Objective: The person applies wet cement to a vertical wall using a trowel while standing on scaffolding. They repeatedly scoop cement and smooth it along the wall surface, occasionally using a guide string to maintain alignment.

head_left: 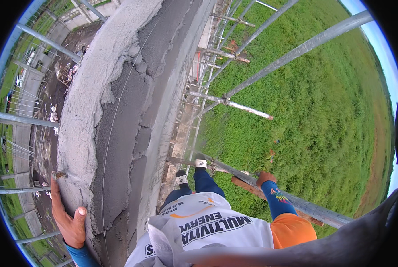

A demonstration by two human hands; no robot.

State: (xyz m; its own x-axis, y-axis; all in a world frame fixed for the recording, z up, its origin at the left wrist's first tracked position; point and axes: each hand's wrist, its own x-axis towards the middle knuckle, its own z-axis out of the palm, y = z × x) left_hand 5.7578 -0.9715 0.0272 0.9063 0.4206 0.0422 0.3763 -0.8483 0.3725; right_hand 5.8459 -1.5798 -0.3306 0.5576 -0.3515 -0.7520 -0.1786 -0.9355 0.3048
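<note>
My left hand [71, 226] lies along the outer left edge of a rough concrete wall top [81, 133], with fingers stretched out and thumb apart. A small brown piece [61, 174] sticks out at the wall's edge beside its fingertip. Down the wall runs a thin string [115, 109], over a band of grey mortar [125, 102] with ragged, cracked edges. Over on the right, my right hand [265, 178] is closed on a grey metal scaffold pipe [306, 206]. Its far fingers are hidden.
My feet in slide sandals [200, 163] stand on narrow scaffolding high above green grass [297, 120]. A wooden board [248, 187] lies under the gripped pipe. Slanting scaffold pipes [297, 51] cross at upper right; more pipes [25, 116] stick out left of the wall, above muddy ground.
</note>
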